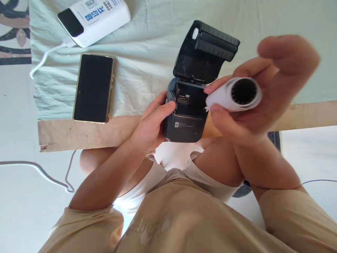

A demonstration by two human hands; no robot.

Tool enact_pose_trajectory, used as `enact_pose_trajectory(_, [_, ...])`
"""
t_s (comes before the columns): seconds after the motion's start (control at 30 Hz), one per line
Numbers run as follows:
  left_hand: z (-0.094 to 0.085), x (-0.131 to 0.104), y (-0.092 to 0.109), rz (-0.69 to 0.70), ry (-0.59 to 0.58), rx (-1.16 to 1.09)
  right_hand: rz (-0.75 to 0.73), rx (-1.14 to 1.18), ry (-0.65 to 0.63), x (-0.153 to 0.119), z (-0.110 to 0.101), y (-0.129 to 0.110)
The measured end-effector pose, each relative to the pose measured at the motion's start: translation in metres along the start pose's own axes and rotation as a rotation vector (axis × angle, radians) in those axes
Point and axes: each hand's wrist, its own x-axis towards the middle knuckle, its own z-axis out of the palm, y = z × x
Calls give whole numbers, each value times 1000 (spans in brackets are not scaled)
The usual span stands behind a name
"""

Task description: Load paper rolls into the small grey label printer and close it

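Note:
My left hand (154, 124) grips the left side of a dark portable printer (186, 123), its thumb on the edge of the compartment. The printer's lid (206, 51) is flipped up and back, and no roll lies in the compartment. Just right of the printer, my right hand (252, 116) holds a white paper roll (225, 96) with a dark hollow core facing up and to the right. The roll's far end is close to the compartment's right edge; whether they touch is unclear.
A phone (93, 88) with a gold-edged case lies left on the pale green cloth (142, 70). Behind it is a white power bank (105, 24) with a white cable (47, 56). A wooden table edge (86, 133) runs along the front, above my legs.

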Motion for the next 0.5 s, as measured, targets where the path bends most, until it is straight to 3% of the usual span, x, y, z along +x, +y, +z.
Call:
enact_pose_trajectory(0.1, [-1, 0, -1, 18, 18, 47, -230, -134, -50, 4, 5, -11])
enact_pose_trajectory(0.33, [-3, -1, -3, 6, -8, 101, -337, -417, -39, 8, 3, -21])
enact_pose_trajectory(0.5, [0, 1, -1, -5, -4, 79, -307, -550, -119, 9, 0, -20])
